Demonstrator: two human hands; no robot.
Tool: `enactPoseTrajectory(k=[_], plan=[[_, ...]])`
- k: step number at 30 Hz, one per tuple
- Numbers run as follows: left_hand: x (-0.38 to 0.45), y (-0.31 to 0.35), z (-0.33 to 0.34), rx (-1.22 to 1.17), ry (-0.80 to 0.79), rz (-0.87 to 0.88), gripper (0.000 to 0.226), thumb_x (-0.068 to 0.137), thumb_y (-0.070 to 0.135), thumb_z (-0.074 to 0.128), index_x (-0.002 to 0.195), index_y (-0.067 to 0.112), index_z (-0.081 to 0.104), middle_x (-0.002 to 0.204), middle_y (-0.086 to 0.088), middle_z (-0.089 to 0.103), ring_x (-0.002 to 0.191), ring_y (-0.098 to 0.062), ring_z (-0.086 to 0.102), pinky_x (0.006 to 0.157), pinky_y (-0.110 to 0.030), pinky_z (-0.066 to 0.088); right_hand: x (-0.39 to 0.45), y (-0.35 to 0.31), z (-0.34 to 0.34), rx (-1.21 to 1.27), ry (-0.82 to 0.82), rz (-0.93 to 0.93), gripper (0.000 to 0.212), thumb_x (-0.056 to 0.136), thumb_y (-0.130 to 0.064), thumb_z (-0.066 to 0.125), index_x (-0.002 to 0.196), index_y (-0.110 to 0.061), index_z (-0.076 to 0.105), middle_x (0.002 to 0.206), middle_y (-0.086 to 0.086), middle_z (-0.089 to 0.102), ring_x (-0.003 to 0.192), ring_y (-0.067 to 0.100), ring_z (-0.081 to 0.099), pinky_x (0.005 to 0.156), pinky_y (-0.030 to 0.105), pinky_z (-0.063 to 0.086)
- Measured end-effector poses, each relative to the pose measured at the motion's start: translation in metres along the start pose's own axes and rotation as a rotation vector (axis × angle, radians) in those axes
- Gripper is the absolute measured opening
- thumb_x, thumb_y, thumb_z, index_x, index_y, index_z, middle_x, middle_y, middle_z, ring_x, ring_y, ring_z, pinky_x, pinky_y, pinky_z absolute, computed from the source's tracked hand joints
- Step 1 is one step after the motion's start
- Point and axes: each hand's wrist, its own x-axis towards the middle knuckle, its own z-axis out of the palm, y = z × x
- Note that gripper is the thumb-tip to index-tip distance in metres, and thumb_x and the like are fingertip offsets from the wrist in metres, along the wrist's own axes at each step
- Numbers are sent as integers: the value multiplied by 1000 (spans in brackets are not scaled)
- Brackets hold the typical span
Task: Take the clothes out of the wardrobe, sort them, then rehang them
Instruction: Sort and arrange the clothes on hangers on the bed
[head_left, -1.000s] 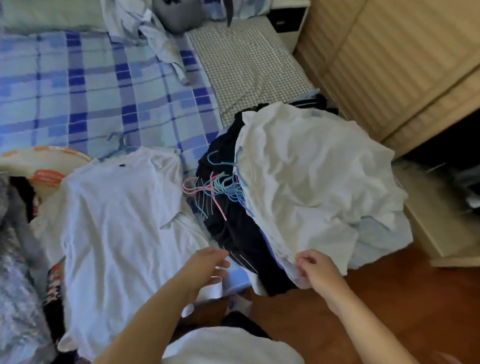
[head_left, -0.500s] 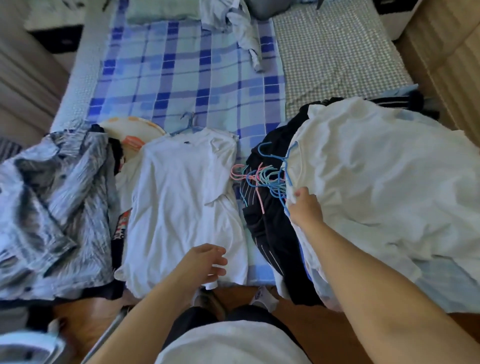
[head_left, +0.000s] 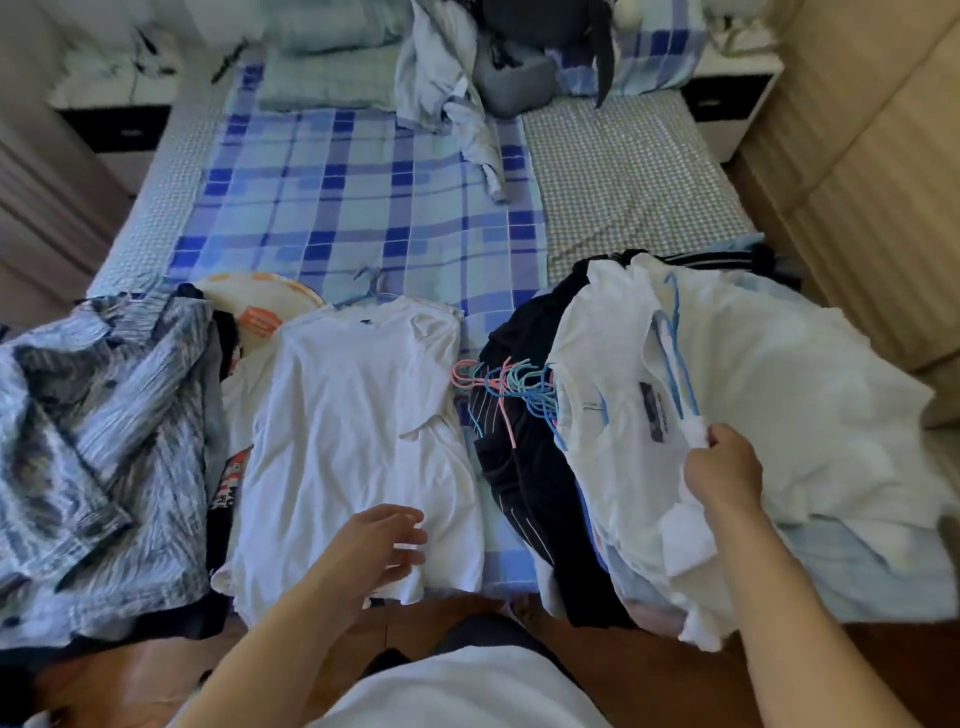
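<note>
**Right hand on the pile's top white shirt, sorted stack off to the left**

Head view, the only one here:

- Right hand (head_left: 722, 470) clamped on the collar edge of the top white shirt (head_left: 779, 395), fingers curled round a bunch of cloth right at the neck, next to the label. Blue hanger (head_left: 675, 358) showing inside that collar, hook pointing up toward the far end of the bed.
- Shirt sprawled on the unsorted pile (head_left: 545, 467) at the bed's right side, long axis running roughly from the hand away and to the right. Collar end nearest the hand, hem end hanging off the near bed edge.
- Left hand (head_left: 384, 545) apart and relaxed, fingers spread, holding nothing, hovering over the bottom hem of the flat white shirt (head_left: 358, 431). Hard to say whether touching it.
- Key bit for the next move, probably: flat shirt lying to the left of the gripped one, past the tangle of hanger hooks (head_left: 504, 384), so likely a lift and a carry leftward. Right hand has the grip; left hand nearer the landing spot.

Count, as far as visible: two hands, one flat white shirt on top of the middle stack, one striped grey-blue shirt (head_left: 98, 441) on the far left, one blue hanger under the middle stack's collar, hooks in pink, blue and green too tangled to count. Pile layers: dark garment, white ones, pale blue underneath, exact number impossible to tell.
</note>
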Motion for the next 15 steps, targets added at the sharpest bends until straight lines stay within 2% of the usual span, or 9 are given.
enactPoseTrajectory(k=[3, 6, 9, 12, 15], plan=[[-9, 2, -3, 51, -102, 71, 18, 101, 10, 55, 111, 4, 69, 94, -15, 73, 82, -30, 69, 78, -35, 52, -48, 0, -44, -20, 119, -12, 15, 83, 4, 47, 75, -7, 55, 76, 12, 59, 69, 34, 51, 63, 36, 43], [-19, -4, -8, 130, -205, 130, 19, 102, 14, 54, 111, 8, 69, 102, -16, 74, 83, -27, 70, 76, -32, 54, -106, -7, -77, -42, 266, -23, 19, 77, 7, 45, 73, -9, 56, 74, 9, 58, 65, 29, 50, 59, 35, 40], [-35, -18, -22, 214, -279, 216, 19, 102, 13, 53, 109, 10, 70, 98, -12, 73, 81, -26, 69, 72, -30, 52, -177, -12, -99, -145, 465, -62, 18, 77, 5, 51, 76, -11, 59, 81, 8, 59, 72, 32, 50, 60, 34, 40], [-54, -30, -40, 271, -323, 348, 20, 102, 11, 52, 106, 13, 71, 98, -12, 74, 82, -26, 70, 74, -31, 52, -251, -13, -123, -237, 601, -114, 23, 77, 3, 57, 87, -15, 67, 91, 7, 62, 83, 34, 52, 67, 40, 50], [-76, -32, -51, 300, -319, 557, 19, 100, 14, 53, 106, 23, 69, 105, -8, 73, 85, -22, 69, 79, -32, 54, -325, -18, -141, -354, 650, -274, 24, 76, 2, 58, 87, -16, 70, 91, 8, 64, 84, 33, 53, 63, 34, 39]])
